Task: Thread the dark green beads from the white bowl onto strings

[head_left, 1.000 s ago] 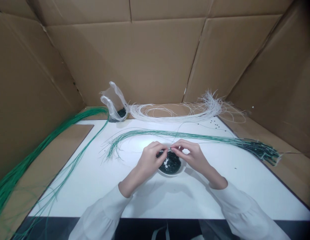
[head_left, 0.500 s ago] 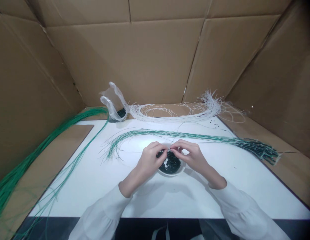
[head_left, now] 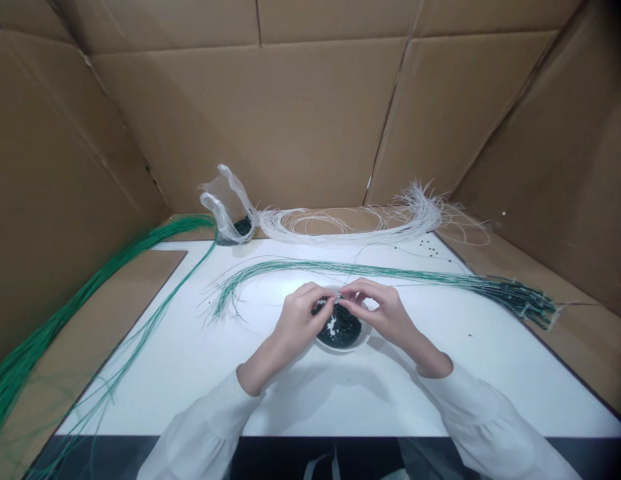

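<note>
My left hand (head_left: 306,310) is closed in a pinch, thumb against fingertips, over a white bowl (head_left: 366,339). My right hand (head_left: 377,310) pinches from the other side, and the fingertips of both hands almost meet. A tiny dark-and-pale piece (head_left: 339,299) shows between them, too small to name. Small dark green, bead-like pieces (head_left: 344,328) fill much of the bowl, and its white bottom shows through at one spot. From behind the right fingers a thin strand (head_left: 354,259) rises and curves off to the right.
Behind the bowl, a bundle of green strands (head_left: 310,265) lies across the white board (head_left: 420,400), its dark end at right. A clear plastic bag (head_left: 230,213) with dark pieces, coiled white strands (head_left: 340,235) and loose green strands (head_left: 105,270) lie around. Cardboard walls (head_left: 250,120) enclose the workspace.
The fingertips have shifted slightly, and the small piece between them shows a little more. Both hands stay over the bowl; all else lies as before.
</note>
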Motion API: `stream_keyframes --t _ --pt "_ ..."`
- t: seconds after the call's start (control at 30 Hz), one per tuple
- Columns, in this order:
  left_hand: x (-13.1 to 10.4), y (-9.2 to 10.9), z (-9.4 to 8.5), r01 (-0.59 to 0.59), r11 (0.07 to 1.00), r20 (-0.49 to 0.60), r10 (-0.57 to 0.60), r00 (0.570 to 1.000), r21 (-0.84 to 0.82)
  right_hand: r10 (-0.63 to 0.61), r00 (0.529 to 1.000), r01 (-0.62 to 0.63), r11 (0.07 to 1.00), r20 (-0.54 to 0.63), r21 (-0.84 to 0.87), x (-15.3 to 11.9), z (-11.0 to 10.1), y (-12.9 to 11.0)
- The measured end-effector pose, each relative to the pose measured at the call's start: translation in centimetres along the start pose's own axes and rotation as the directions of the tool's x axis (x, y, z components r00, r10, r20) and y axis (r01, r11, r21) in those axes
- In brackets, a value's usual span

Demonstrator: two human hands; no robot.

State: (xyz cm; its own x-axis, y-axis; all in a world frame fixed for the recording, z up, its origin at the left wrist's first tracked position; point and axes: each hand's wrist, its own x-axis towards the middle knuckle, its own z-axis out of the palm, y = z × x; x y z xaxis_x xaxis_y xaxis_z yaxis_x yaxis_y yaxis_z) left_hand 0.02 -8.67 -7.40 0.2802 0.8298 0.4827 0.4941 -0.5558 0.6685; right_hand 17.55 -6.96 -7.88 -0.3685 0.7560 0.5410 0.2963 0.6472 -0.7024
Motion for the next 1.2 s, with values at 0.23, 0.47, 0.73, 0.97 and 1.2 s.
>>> stream_keyframes --t 0.23,0.47,0.73,0.97,1.2 --pt "0.08 0.31 -0.10 0.016 1.000 -0.016 -0.016 1.000 -0.012 0.079 0.997 -0.079 0.997 -0.002 0.023 -0.14 0.08 0.03" --pt "0.14 0.47 -0.22 0.010 1.000 -0.002 -0.010 1.000 -0.008 0.109 0.994 -0.108 0.993 -0.018 0.056 -0.21 0.13 0.16" --pt "0.09 0.34 -0.20 -0.038 0.999 -0.011 0.039 0.999 0.009 0.117 0.993 -0.116 0.992 -0.015 0.056 -0.25 0.12 0.25" --pt "0.07 0.38 -0.22 -0.065 0.998 -0.023 0.065 0.998 0.013 0.102 0.995 -0.101 0.993 -0.017 0.060 -0.17 0.04 0.04" --pt "0.02 0.30 -0.17 -0.078 0.997 -0.030 0.078 0.996 0.013 0.089 0.996 -0.087 0.994 -0.026 0.062 -0.16 0.04 -0.08"
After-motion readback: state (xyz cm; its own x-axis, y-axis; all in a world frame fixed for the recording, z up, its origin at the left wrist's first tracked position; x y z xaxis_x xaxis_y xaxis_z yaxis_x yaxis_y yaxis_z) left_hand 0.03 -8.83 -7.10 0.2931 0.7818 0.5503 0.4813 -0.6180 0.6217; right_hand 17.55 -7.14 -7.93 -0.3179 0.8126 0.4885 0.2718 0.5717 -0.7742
